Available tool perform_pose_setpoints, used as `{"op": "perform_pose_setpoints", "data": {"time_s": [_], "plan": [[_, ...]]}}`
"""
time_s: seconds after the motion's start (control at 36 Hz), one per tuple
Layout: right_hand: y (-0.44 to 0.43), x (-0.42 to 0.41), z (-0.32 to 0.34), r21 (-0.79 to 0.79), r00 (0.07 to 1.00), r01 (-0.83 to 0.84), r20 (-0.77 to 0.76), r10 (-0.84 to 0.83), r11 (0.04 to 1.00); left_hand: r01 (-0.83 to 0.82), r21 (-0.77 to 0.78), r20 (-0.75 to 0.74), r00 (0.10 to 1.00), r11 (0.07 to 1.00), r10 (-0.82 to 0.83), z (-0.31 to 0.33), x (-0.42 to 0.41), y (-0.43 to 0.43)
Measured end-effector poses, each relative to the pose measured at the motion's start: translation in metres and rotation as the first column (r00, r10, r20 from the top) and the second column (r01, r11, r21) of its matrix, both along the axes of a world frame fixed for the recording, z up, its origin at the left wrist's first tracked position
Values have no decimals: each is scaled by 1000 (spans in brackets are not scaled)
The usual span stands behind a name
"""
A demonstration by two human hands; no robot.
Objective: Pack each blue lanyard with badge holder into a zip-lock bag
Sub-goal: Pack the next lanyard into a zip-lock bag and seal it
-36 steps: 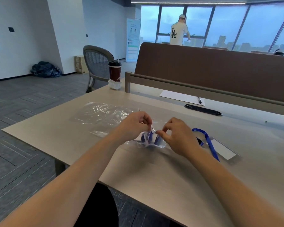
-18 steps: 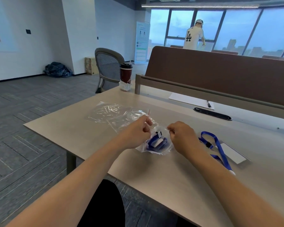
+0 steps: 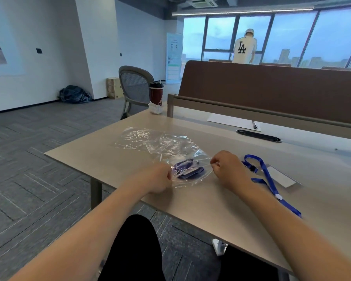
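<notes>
Two hands on one bag right now. My left hand (image 3: 158, 179) is curled into a loose fist and pinches the left edge of a small clear zip-lock bag (image 3: 199, 180), which lies on the pale beige desk (image 3: 211, 209) right in front of me. My right hand (image 3: 227, 171) has its fingers curled too, thumb and forefinger nipping the bag's right edge, so the plastic sits stretched between them. Inside it, a folded blue lanyard with badge holder (image 3: 188, 168) is bunched in the middle, a white card patch showing through the film. Whether the zip strip is sealed, I cannot tell.

Just right of my right hand, a second blue lanyard (image 3: 268, 176) lies loose on the desk, loop at the far end, strap running back toward the near edge. Its clear rectangular badge holder with a white card (image 3: 281, 177) rests beside the strap.

Behind the bag, a crumpled heap of clear plastic bags (image 3: 150, 140) spreads across the desk and reaches the held bag's far edge. At the far left corner stands a dark red cup with a black lid (image 3: 156, 95). Farther right lies a white sheet of paper (image 3: 229, 121) with a pen (image 3: 254, 125) on it, and nearer me a black oval cable slot (image 3: 258, 135). A brown partition (image 3: 272, 88) closes off the desk's far side, and a grey mesh chair (image 3: 134, 86) stands beyond the corner.
</notes>
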State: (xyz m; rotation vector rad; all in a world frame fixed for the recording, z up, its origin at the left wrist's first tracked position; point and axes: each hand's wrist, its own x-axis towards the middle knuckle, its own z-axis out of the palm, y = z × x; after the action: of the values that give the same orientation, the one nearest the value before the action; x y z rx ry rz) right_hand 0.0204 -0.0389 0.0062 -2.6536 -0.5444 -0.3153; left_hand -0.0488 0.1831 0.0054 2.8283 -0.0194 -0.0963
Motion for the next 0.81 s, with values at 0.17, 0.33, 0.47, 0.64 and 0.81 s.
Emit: {"op": "perform_pose_setpoints", "data": {"time_s": [0.17, 0.33, 0.47, 0.64, 0.81], "plan": [[-2, -14, 9, 115, 992, 30, 117, -43, 993, -136, -329, 163, 967, 935, 198, 6, -6, 3], [3, -11, 35, 212, 994, 30, 92, -51, 977, -101, -648, 196, 936, 755, 293, 28, 3, 7], [2, 0, 63, 274, 993, 50, 92, -78, 960, -86, -605, 289, 903, 791, 319, 60, 15, 10], [-3, 10, 97, 183, 987, 66, 131, -91, 981, 8, -588, 352, 903, 809, 246, 98, 26, 17], [-9, 10, 95, 65, 1000, -25, 17, 24, 998, 3, -453, 314, 936, 892, 157, 94, 28, 25]]}}
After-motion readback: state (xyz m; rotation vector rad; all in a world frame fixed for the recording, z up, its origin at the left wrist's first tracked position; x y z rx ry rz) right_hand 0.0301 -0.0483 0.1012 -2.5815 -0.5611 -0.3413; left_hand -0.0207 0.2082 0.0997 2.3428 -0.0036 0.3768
